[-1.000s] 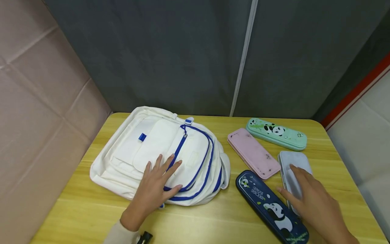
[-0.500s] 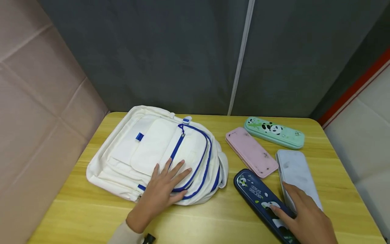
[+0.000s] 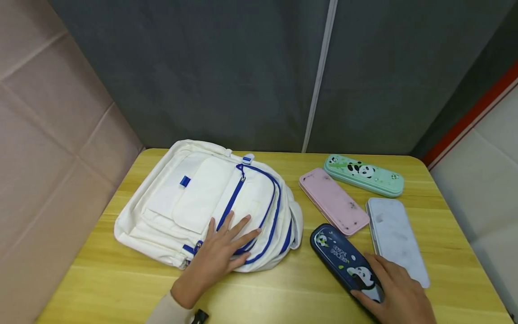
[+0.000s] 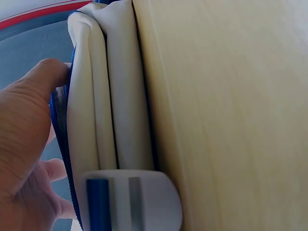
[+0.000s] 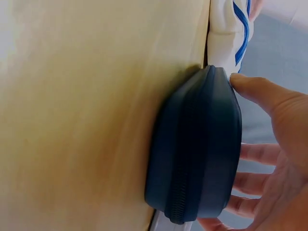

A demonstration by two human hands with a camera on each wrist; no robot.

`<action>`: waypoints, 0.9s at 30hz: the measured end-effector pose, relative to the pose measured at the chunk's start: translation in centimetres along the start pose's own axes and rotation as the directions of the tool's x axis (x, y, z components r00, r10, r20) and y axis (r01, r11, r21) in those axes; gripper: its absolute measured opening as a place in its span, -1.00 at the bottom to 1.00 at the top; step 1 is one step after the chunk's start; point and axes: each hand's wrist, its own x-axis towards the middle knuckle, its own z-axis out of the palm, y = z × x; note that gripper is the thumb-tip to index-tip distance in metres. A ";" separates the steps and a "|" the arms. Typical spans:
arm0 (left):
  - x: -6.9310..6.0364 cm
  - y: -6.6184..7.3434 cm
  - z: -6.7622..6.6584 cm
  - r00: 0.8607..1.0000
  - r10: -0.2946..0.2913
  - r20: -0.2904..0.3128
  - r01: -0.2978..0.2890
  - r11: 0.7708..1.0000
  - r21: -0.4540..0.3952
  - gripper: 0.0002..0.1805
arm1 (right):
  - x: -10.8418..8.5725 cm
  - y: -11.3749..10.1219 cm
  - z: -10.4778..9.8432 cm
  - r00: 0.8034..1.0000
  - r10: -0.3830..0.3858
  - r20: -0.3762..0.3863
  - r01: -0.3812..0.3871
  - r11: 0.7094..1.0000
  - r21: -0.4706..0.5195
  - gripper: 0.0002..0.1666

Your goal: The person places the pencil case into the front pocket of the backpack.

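A person worked two-handed at a wooden table [image 3: 263, 299], the left hand [image 3: 216, 256] laid across a white backpack [image 3: 198, 193], its fingers spread wide and gripping nothing that showed. The left wrist view caught its thumb [image 4: 45, 77] at the bag's blue zip edge [image 4: 62, 149], beside a strip of grey lining [image 4: 60, 98]. The backpack lay flat on the left side of the table.

At right, the right hand [image 3: 400, 292] spanned a navy pencil case [image 3: 348, 266], the thumb at one long edge and the fingers across toward the other. Whether that span amounted to a firm grip could not be told, as the case hid the fingertips in the right wrist view. The case (panda print uppermost) lay at the front of the group, its near end behind the hand.

Just beyond it lay a pink case [image 3: 333, 202], with a mint-green case [image 3: 364, 175] farther back and a pale grey case [image 3: 398, 238] beside the right hand.

The step in hand appeared to be taking hold of the navy pencil case. The next move seemed to call for a secure pinch across both long edges, clear of the neighbouring pink and grey cases, with the left hand steadying the bag.
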 end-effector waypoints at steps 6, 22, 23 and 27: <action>0.1 -0.1 0.0 1.000 -0.002 0.019 0.002 1.000 -0.007 -0.43 | 0.5 -0.3 0.1 0.991 0.031 0.128 -0.023 0.998 -0.065 0.36; 0.1 -0.1 -0.5 0.999 -0.002 0.050 0.006 0.996 -0.092 -0.46 | 0.5 -0.5 0.1 0.995 0.031 0.094 -0.031 1.000 -0.003 0.16; 0.1 0.0 -0.6 0.998 -0.015 0.064 0.021 0.994 -0.104 -0.46 | 0.5 -0.6 0.1 0.995 0.032 0.093 -0.032 0.999 0.005 0.15; 0.1 -0.1 -0.9 0.994 -0.038 0.106 0.051 0.991 -0.127 -0.46 | 0.3 -0.8 -0.3 0.999 0.006 0.036 -0.008 0.999 0.044 0.09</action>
